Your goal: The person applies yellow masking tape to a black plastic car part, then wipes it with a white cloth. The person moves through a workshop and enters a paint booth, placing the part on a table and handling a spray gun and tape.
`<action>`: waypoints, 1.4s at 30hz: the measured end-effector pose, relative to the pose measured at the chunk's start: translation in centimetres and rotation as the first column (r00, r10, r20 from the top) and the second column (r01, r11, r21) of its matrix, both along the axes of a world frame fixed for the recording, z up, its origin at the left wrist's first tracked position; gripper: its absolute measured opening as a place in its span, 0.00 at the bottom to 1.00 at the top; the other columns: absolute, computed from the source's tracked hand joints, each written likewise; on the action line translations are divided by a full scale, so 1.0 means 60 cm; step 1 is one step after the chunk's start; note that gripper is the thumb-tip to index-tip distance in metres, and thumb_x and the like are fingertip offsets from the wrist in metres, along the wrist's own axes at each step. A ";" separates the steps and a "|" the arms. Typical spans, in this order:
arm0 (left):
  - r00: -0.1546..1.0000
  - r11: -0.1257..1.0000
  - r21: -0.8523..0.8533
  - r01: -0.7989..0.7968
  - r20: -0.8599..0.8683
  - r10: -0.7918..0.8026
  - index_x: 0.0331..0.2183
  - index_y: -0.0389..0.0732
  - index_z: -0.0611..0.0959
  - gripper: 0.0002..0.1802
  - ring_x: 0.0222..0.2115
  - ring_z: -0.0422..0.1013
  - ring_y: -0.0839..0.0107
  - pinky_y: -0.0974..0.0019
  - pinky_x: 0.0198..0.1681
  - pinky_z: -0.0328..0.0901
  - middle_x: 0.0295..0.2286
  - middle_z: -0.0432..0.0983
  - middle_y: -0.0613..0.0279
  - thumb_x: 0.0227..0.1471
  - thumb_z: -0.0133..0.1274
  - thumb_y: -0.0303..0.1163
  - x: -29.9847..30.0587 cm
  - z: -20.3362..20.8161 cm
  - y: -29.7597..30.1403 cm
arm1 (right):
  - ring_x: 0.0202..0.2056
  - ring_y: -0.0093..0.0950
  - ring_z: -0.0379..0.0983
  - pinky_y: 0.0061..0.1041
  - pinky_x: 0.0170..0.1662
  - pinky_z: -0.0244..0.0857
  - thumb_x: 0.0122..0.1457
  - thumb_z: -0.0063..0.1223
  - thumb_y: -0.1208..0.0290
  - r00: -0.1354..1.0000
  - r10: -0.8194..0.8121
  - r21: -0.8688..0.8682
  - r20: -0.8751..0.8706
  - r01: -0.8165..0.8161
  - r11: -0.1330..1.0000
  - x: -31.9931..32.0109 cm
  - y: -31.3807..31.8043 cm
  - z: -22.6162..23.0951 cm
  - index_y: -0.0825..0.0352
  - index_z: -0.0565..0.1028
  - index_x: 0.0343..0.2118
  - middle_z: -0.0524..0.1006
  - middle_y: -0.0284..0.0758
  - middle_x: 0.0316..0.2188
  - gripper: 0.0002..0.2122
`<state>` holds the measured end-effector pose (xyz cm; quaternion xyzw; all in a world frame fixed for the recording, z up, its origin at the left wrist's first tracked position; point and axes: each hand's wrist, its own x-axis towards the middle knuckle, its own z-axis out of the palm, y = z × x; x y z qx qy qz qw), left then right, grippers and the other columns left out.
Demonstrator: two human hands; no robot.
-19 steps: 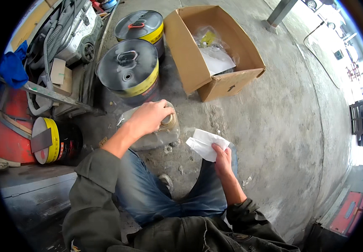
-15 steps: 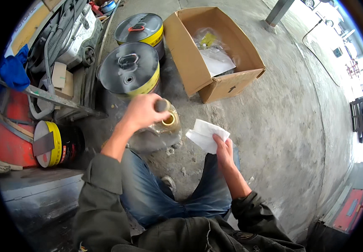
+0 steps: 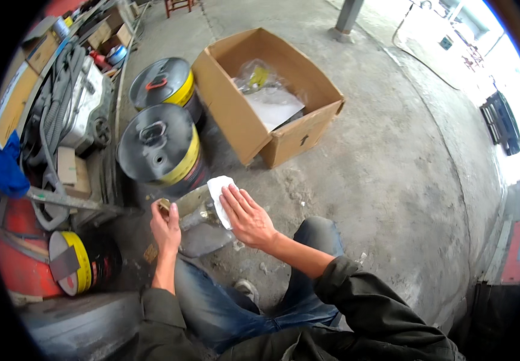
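Head view: left grip (image 3: 167,230) clamped on rounded cap (image 3: 164,205), right grip (image 3: 249,221) flattened over thin white sheet (image 3: 216,191).

a black arrow (image 3: 304,140) marks the cardboard box (image 3: 230,105); print (image 3: 95,268) on the lying drum (image 3: 84,262) is unreadable.

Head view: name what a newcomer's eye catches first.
The open cardboard box, upper middle, likely catches the eye first. Left of it stand a near drum and a far drum, both yellow-banded. Lower, near centre, the right hand lies flat on white paper at a clear container.
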<state>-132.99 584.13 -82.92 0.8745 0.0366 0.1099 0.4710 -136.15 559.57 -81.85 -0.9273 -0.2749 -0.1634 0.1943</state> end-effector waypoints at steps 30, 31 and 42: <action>0.859 0.722 0.484 0.494 -0.147 -0.490 0.34 0.36 0.68 0.29 0.24 0.76 0.50 0.52 0.25 0.69 0.22 0.77 0.46 0.52 0.47 0.56 0.033 0.069 -0.444 | 0.61 0.43 0.53 0.34 0.62 0.49 0.61 0.41 0.71 0.609 -0.695 0.272 -0.382 0.793 0.546 -0.059 -0.202 -0.164 0.76 0.60 0.56 0.60 0.51 0.58 0.22; 0.859 0.724 0.482 0.493 -0.136 -0.494 0.34 0.36 0.68 0.29 0.24 0.75 0.50 0.52 0.25 0.69 0.22 0.77 0.46 0.52 0.47 0.56 0.033 0.069 -0.444 | 0.61 0.43 0.53 0.34 0.62 0.49 0.61 0.41 0.71 0.602 -0.692 0.284 -0.398 0.798 0.531 -0.059 -0.202 -0.164 0.76 0.60 0.56 0.59 0.51 0.58 0.22; 0.917 0.841 0.385 0.379 -0.038 -0.396 0.36 0.35 0.69 0.30 0.26 0.74 0.46 0.50 0.26 0.67 0.23 0.76 0.44 0.51 0.49 0.56 0.053 0.066 -0.364 | 0.61 0.42 0.54 0.34 0.62 0.50 0.58 0.45 0.73 0.671 -0.685 0.283 -0.284 0.741 0.609 -0.024 -0.150 -0.113 0.76 0.62 0.55 0.61 0.49 0.58 0.22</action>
